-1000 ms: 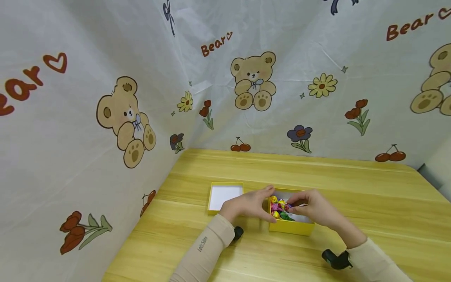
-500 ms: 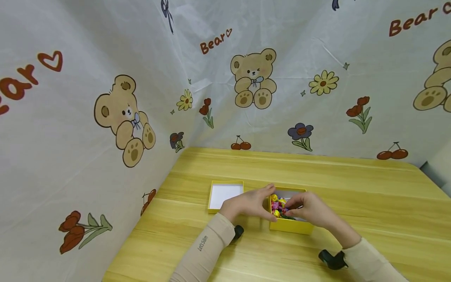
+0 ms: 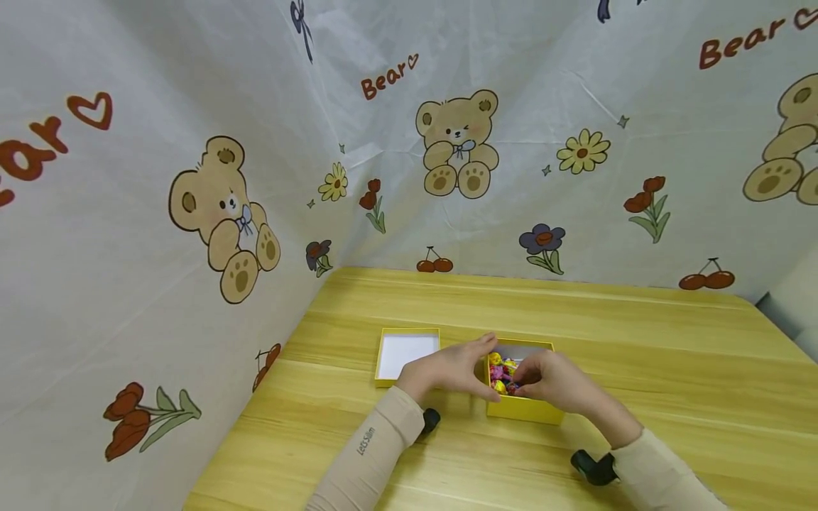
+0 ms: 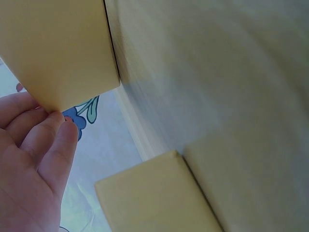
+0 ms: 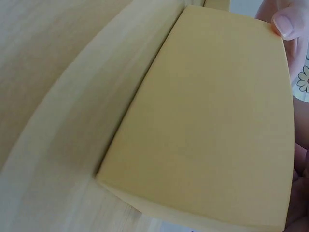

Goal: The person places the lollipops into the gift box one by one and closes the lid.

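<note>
A yellow box (image 3: 524, 409) stands uncovered on the table, with brightly wrapped candies (image 3: 497, 372) gathered at its left end. My left hand (image 3: 447, 369) grips that end, thumb at the front corner and fingers at the back one. In the left wrist view, its fingertips (image 4: 57, 118) touch the box's corner. Reaching in over the front side, my right hand (image 3: 556, 383) has thumb and forefinger bent together on a wrapped candy, which they mostly cover. The right wrist view shows the box's plain outer side (image 5: 207, 121) and, at its top corner, a thumb (image 5: 285, 24).
A shallow yellow lid (image 3: 409, 355) with a white inside lies just left of the box. Wood-grain table (image 3: 447, 305) surrounds both. Bear-print cloth (image 3: 486, 227) hangs behind and on the left. Black wrist devices (image 3: 594, 467) sit at both sleeves.
My right hand has shifted slightly left and deeper over the candies, and its thumb and forefinger have drawn closer together. My left hand and the box have stayed in place.
</note>
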The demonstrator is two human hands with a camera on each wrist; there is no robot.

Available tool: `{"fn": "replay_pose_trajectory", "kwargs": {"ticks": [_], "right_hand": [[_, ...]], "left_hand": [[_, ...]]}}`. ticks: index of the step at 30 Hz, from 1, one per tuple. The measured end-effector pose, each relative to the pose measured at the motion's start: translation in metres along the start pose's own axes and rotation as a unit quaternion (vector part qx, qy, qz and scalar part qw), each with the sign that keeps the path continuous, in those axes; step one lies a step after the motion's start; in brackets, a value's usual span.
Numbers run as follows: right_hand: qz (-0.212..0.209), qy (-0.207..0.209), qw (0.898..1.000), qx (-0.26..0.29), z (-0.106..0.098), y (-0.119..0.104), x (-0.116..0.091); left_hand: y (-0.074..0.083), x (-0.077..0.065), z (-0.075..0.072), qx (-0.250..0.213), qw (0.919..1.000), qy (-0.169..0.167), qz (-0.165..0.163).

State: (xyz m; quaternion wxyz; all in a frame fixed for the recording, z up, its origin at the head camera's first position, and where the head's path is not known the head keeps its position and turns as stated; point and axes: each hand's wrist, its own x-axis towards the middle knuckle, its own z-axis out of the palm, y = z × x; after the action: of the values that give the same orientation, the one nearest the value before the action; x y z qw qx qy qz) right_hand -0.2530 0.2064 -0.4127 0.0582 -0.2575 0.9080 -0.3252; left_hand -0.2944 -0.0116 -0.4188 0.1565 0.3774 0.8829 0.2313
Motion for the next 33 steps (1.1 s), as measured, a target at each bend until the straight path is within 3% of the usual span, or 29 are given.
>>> {"fn": "replay_pose_trajectory", "kwargs": {"ticks": [6, 13, 19, 23, 27, 33], "right_hand": [[-0.005, -0.015, 1.0, -0.005, -0.002, -0.001, -0.001], [-0.004, -0.043, 0.999, 0.031, -0.004, -0.004, -0.002], [-0.017, -0.023, 0.998, 0.048, -0.01, -0.017, 0.002], [-0.017, 0.008, 0.999, 0.041, -0.015, -0.033, 0.008], [-0.008, 0.008, 1.0, 0.022, -0.012, -0.049, 0.022], [0.02, -0.059, 0.998, -0.001, -0.001, -0.067, 0.049]], "left_hand": [[0.001, -0.001, 0.002, -0.001, 1.0, -0.001, 0.005], [0.001, -0.005, 0.002, -0.001, 1.0, -0.004, 0.0], [-0.002, -0.012, -0.001, 0.009, 0.9999, 0.003, -0.007], [-0.006, -0.023, -0.014, 0.008, 0.9998, 0.008, -0.016], [-0.021, -0.041, -0.032, 0.01, 0.9985, 0.016, -0.051], [-0.058, -0.071, -0.056, -0.004, 0.9937, 0.03, -0.108]]}}
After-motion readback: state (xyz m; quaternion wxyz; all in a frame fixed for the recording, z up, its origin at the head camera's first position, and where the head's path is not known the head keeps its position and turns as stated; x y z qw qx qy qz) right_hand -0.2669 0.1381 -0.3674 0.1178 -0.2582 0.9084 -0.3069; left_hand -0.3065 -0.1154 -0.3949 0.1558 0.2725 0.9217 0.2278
